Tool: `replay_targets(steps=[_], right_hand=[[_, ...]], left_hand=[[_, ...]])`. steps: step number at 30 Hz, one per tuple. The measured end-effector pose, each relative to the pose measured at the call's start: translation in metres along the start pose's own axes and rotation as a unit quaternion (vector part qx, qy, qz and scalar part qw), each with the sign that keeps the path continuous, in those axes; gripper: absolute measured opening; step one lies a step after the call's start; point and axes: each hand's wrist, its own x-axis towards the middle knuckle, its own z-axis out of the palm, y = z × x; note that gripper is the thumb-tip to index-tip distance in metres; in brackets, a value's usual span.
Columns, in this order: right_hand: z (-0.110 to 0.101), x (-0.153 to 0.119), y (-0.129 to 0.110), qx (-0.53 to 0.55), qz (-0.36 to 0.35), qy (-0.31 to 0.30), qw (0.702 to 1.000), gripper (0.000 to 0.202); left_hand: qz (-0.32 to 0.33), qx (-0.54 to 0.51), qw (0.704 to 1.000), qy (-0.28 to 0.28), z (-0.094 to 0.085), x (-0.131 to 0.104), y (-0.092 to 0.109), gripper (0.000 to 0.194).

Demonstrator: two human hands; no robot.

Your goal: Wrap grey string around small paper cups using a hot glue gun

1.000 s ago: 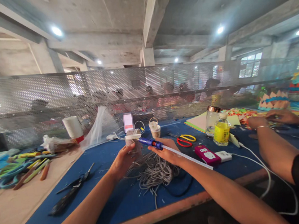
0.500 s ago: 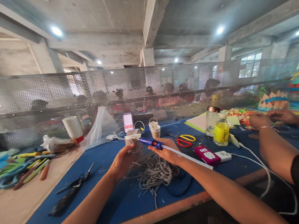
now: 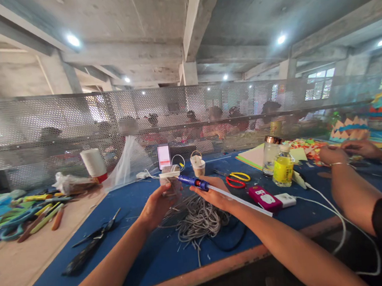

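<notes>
My left hand (image 3: 157,206) is wrapped round a small clear cup with a pale rim (image 3: 169,175). In my right hand (image 3: 214,195) is a blue glue gun (image 3: 193,182), with a long white glue stick (image 3: 242,201) running out of its back end. The tip of the gun is at the cup's rim. Below my hands a tangled heap of grey cord (image 3: 200,220) lies on the blue table cover (image 3: 149,259). Just behind the cup a phone (image 3: 164,157) with a lit screen stands upright.
A small cup with a handle (image 3: 198,164), red and yellow scissors (image 3: 237,180), a yellow bottle (image 3: 283,169) and a power bank (image 3: 264,198) are on the table. Black pliers (image 3: 92,243) lie left. Another person's hands (image 3: 335,154) are at the right.
</notes>
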Motion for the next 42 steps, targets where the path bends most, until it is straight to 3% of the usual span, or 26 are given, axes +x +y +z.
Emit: replay_targets(steps=[42], right_hand=[[-0.002,0.0,-0.001,0.035,-0.005,0.008,0.999,0.041]], left_hand=[[-0.035,-0.082,0.996,-0.017,0.01,-0.008,0.01,0.029]])
